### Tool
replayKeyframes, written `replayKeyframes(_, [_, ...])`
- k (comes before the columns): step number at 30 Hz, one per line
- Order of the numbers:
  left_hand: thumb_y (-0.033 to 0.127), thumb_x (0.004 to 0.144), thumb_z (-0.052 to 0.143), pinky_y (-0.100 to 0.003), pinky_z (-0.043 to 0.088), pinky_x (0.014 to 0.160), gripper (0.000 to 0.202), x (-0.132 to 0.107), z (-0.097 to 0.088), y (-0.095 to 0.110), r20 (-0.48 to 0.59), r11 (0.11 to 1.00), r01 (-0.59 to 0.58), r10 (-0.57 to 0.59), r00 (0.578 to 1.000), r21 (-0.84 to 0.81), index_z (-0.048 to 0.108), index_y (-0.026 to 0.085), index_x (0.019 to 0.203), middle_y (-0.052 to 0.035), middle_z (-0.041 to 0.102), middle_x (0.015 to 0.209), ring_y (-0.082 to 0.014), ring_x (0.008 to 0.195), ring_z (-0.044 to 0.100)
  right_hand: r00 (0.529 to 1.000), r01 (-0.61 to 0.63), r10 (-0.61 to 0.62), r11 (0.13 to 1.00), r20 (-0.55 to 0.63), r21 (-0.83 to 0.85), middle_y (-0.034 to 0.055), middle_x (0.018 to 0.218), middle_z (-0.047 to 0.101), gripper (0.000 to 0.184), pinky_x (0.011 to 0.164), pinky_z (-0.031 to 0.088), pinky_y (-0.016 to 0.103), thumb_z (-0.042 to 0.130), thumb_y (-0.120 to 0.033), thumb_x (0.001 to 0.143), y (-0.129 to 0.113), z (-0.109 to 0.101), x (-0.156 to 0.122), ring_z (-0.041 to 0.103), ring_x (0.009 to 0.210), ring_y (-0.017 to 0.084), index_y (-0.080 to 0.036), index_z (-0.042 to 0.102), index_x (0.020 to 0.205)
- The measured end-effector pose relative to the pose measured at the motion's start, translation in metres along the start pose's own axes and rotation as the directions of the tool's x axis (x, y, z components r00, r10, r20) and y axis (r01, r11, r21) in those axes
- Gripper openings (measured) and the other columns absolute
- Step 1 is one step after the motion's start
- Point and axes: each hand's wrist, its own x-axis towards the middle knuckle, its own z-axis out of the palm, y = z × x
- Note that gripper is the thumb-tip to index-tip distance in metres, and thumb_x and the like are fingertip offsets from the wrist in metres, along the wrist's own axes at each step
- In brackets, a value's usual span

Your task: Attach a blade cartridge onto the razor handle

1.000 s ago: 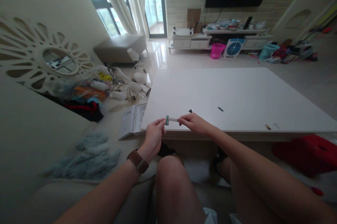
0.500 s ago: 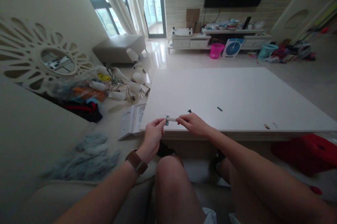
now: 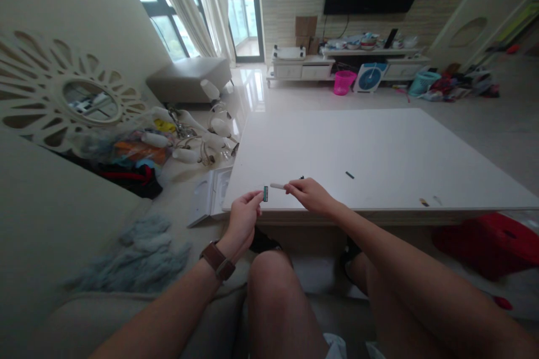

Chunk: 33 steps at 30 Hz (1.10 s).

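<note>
My left hand (image 3: 243, 218) pinches a small green piece (image 3: 265, 193) over the near edge of the white table (image 3: 379, 145). A brown watch sits on that wrist. My right hand (image 3: 310, 196) pinches a short white stick (image 3: 277, 186) just right of the green piece. A narrow gap separates the two parts. Right behind my right hand lies a tiny black bit (image 3: 301, 178). A small dark piece (image 3: 350, 175) rests on the table farther right.
Two small flecks (image 3: 423, 201) lie near the table's front right. A white tray (image 3: 210, 196), a chandelier (image 3: 202, 134), a bag of clutter (image 3: 130, 148) and a grey rug (image 3: 138, 249) lie on the floor at left. A red stool (image 3: 488, 241) stands at right.
The green piece and the white stick were joined between my hands; now they are pulled apart, one in each hand. The view has drifted slightly.
</note>
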Motion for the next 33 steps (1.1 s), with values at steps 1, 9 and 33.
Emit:
replayKeyframes(1, [0.040, 0.056, 0.082, -0.022, 0.025, 0.048, 0.040, 0.000, 0.000, 0.000, 0.000, 1.000, 0.008, -0.008, 1.000, 0.001, 0.071, 0.011, 0.081, 0.0058, 0.048, 0.049, -0.0062, 0.047, 0.037, 0.999, 0.002, -0.001, 1.000, -0.035, 0.025, 0.0013, 0.066, 0.062, 0.039, 0.060, 0.028, 0.026, 0.045, -0.040, 0.100, -0.001, 0.000, 0.000, 0.052, 0.062, 0.013, -0.017, 0.073, 0.087])
replayKeyframes(9, [0.040, 0.059, 0.081, -0.022, 0.025, 0.049, 0.039, -0.001, 0.000, 0.000, 0.022, 1.000, -0.009, 0.009, 1.000, 0.022, 0.071, 0.011, 0.084, 0.0057, 0.049, 0.051, -0.0063, 0.048, 0.037, 0.993, 0.118, -0.115, 0.984, -0.035, 0.132, -0.0028, 0.055, 0.051, 0.041, 0.057, 0.027, 0.024, 0.044, -0.041, 0.100, -0.012, 0.004, -0.004, 0.044, 0.054, 0.010, -0.015, 0.072, 0.084])
replayKeyframes(33, [0.039, 0.065, 0.080, -0.021, 0.029, 0.050, 0.033, -0.008, 0.004, 0.004, 0.193, 0.995, 0.012, -0.032, 0.981, 0.100, 0.075, 0.013, 0.084, -0.0049, 0.068, 0.081, -0.0047, 0.052, 0.039, 0.998, -0.065, 0.053, 0.675, 0.039, 0.735, 0.0068, 0.080, 0.069, 0.038, 0.050, 0.032, 0.023, 0.070, -0.043, 0.079, -0.024, 0.020, -0.002, 0.047, 0.056, 0.010, -0.012, 0.069, 0.100])
